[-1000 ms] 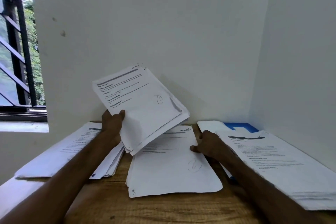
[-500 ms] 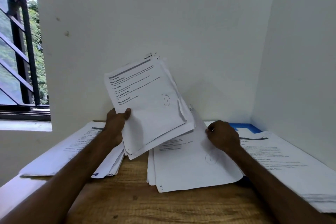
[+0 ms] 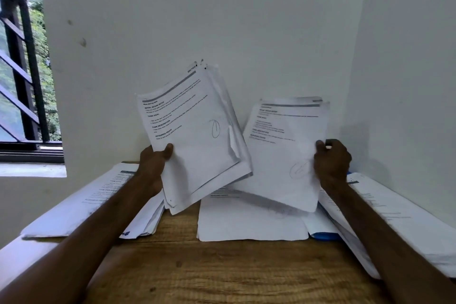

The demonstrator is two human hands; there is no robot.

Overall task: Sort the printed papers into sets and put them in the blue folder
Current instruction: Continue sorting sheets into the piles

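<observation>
Over the desk [image 3: 222, 274], my left hand [image 3: 154, 163] grips a stack [image 3: 197, 143], my right hand [image 3: 333, 160] pinches sheets [image 3: 283, 155]; I should square edges before merging.

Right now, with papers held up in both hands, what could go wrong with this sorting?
1. The left hand grips its bundle by one edge, and the pages are fanned unevenly; some may slip out.
2. The right hand pinches the raised sheets above the middle pile; a drop could mix sets.
3. The blue folder lies mostly under the right pile; pulling it free may scatter that.
</observation>
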